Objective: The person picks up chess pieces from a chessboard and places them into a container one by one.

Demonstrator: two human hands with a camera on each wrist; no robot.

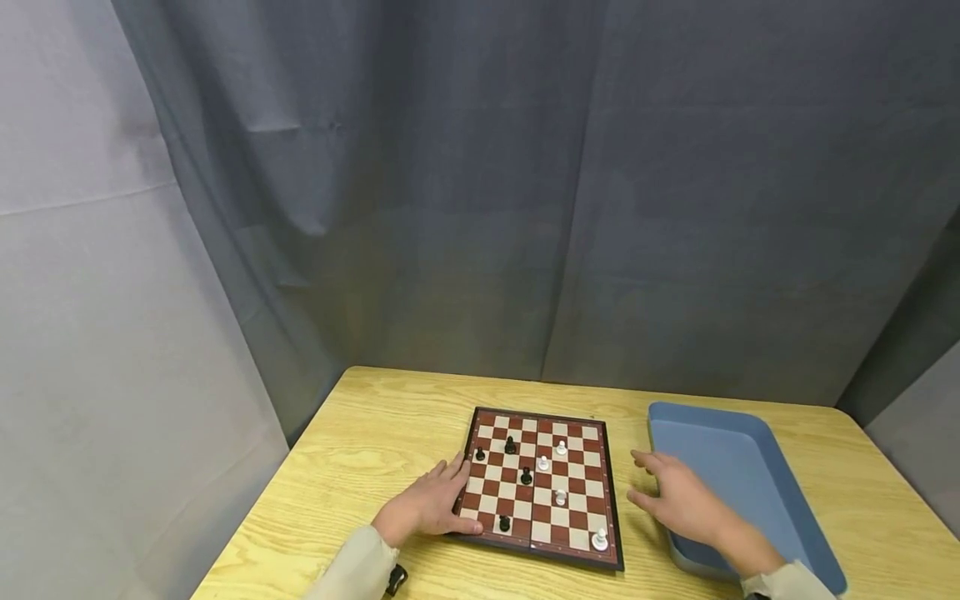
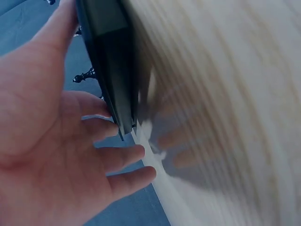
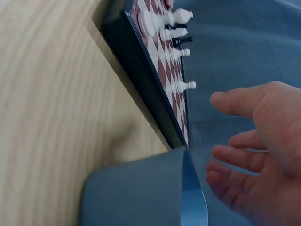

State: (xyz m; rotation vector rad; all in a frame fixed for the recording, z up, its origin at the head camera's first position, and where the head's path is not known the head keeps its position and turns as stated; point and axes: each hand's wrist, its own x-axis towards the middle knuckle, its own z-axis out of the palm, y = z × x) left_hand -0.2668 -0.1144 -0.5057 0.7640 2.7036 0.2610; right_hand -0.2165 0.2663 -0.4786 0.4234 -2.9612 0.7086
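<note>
A folding chessboard (image 1: 573, 482) with red and cream squares lies on the table. Black pieces, one of them a pawn (image 1: 526, 476), stand on its left half. White pieces are on the right half, with a larger one (image 1: 599, 540) at the near right corner. My left hand (image 1: 431, 502) rests at the board's left edge, thumb over the near corner and fingers extended along the side. In the left wrist view the fingers reach past the dark board edge (image 2: 110, 56). My right hand (image 1: 682, 502) hovers between board and tray, fingers spread and loosely bent, holding nothing.
A blue-grey tray (image 1: 787, 467) stands right of the board, partly beneath my right forearm. The wooden table (image 1: 315, 500) extends to the left of the board. Grey curtains (image 1: 480, 208) hang behind the table and at both sides.
</note>
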